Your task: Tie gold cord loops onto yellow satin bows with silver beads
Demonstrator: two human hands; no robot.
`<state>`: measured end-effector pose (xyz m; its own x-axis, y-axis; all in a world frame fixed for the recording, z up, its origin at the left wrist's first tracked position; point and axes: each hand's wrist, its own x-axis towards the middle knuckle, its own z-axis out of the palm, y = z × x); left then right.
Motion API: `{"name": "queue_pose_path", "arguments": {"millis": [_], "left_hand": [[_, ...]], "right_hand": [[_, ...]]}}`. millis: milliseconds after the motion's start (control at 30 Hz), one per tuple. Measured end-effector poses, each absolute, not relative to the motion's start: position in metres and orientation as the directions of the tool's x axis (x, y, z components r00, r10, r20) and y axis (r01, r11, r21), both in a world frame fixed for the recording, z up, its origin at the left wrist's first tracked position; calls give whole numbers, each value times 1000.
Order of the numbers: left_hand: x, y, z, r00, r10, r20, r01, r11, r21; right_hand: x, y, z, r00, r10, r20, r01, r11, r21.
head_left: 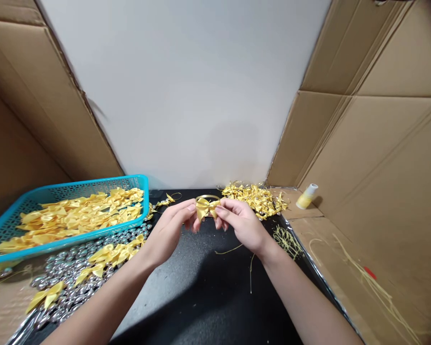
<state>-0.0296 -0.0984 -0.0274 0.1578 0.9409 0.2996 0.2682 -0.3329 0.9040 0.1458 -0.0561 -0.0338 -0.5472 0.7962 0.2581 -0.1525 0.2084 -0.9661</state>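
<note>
one satin bow [203, 209] and one gold-coloured band [207, 196] are held up between the left grip [173, 221] and right grip [243, 224], near the far edge of the black counter [187, 280]. both grips are pinched nearly closed on the bow's sides. the bow seems light, soft and slippery, best taken by its middle; the band, stiffer. one blue basket [145, 191] is seen at the far left corner, one spool [304, 200] past the right edge. heaped bows [249, 196] and beads [66, 256] cannot be counted.

Plain yellow bow [207, 209], turquoise basket [146, 199]
</note>
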Motion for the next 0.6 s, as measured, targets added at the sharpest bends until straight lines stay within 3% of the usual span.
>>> {"name": "queue_pose_path", "arguments": {"millis": [133,467,600], "left_hand": [[-31,-100,-27,120,945,304,222,-324,920],[-25,-101,-23,70,945,320,341,-324,883],[-25,-103,-25,12,904,426,472,-381,795]], "right_hand": [[145,-56,-33,-545,800,252,-162,194,-967],[145,-54,-35,-543,801,252,-149,203,-968],[147,-58,-35,-312,882,353,-136,326,-936]]}}
